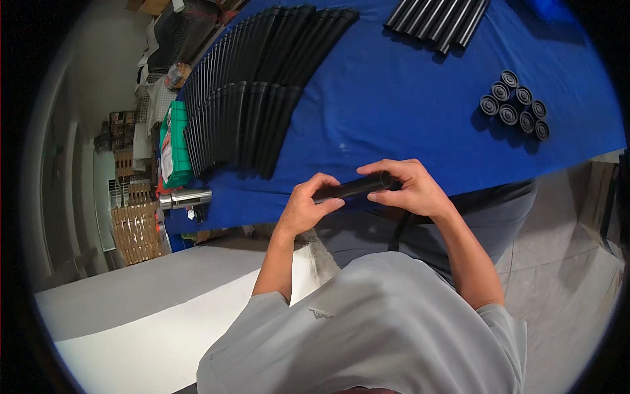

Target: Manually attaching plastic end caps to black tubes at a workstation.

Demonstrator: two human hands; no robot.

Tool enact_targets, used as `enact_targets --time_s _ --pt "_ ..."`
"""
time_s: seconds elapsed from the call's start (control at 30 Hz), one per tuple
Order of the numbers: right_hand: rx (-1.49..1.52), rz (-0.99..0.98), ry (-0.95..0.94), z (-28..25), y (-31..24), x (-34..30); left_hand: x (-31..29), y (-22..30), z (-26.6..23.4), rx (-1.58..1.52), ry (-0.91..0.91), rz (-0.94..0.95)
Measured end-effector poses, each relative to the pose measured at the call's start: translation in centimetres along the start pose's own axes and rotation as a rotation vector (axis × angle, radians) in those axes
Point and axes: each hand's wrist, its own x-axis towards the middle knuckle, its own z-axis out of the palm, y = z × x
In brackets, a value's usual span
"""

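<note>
Between my two hands a short black tube [354,187] is held nearly level above the near edge of the blue-covered table. My left hand [310,203] is closed around its left end, with the thumb along the near side. At the other end my right hand [410,186] grips the tube between thumb and fingers, and a dark round end shows there. Whether a separate cap sits on that end I cannot tell. Several round black caps [508,114] with ringed faces stand in a cluster on the cloth, beyond my right hand.
A large stack of black tubes [243,92] covers the table's left side. More bare black tubes [436,23] lie at the far edge. The blue cloth [387,105] spreads between them. Left of the table are a green crate [176,144] and a shiny metal cylinder [186,199].
</note>
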Motion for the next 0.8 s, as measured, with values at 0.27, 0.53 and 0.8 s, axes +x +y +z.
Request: enact_targets --time_s 0.27,0.53,0.8 --pt "0.042 -0.133 0.060 0.4 0.8 0.1 0.5 -0.3 -1.5 0.050 -0.167 0.076" --pt "0.120 -0.037 0.072 0.3 0.4 -0.2 0.4 -1.3 0.3 -0.125 -0.009 0.056" --pt "0.049 -0.058 0.030 0.2 0.6 0.1 -0.5 -2.7 -0.1 -0.329 -0.170 -0.090"
